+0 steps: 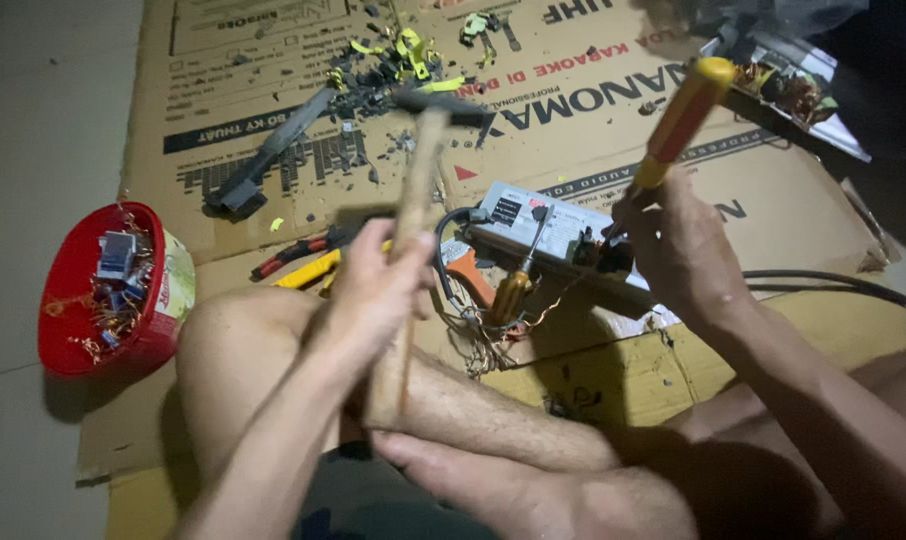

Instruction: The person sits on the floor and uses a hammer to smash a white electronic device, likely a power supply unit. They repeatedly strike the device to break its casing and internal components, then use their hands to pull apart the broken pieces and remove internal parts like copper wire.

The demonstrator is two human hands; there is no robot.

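Note:
My left hand (373,290) grips the wooden handle of a hammer (418,165), its dark head raised and blurred above the cardboard. My right hand (678,245) holds a screwdriver with an orange and yellow handle (678,120), its tip down against a grey metal electronic box (543,225). A second screwdriver with an amber handle (513,290) stands propped against the box near loose copper wires (483,340). My bare legs are folded below the hands.
A red bowl (63,300) holding small parts and copper wire sits at the left. Flattened cardboard (613,90) covers the floor, strewn with dark debris and yellow bits (393,65). Red and yellow pliers (298,262) lie near my knee. A black cable (833,285) runs right.

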